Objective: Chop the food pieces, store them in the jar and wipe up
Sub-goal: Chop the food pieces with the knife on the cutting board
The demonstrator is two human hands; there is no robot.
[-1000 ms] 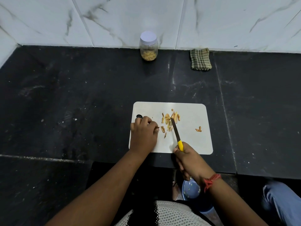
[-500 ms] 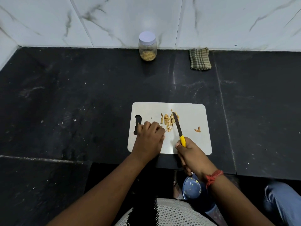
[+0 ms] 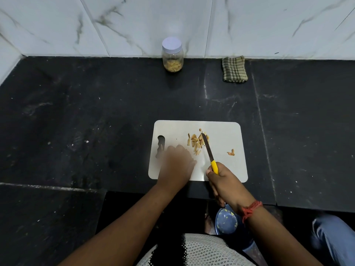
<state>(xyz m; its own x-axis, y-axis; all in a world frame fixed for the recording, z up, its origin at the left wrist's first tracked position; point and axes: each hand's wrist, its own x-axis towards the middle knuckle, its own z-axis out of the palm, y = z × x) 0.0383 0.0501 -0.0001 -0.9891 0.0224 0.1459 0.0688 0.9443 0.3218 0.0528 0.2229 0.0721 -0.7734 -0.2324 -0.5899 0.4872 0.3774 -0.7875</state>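
- Lying flat on the dark counter, the white board is taken as the landmark for all places.
- A knife with a yellow handle is grasped by the right hand at the board's near edge; its blade is angled away over the board, the tip reaching the food pieces.
- The food pieces are heaped near the board's middle; one stray bit is seen apart from them, towards the board's right side.
- The left hand is blurred over the board's near left part, beside the handle slot; whether it is clenched or relaxed cannot be told.
- A jar with a white lid on is set well beyond the board's far edge, against the tiled wall, with yellowish contents inside.
- A checked cloth is laid folded beyond the board's far right corner, also by the wall.
- A blue bowl is partly seen below the counter, nearer than the board, under the right wrist.
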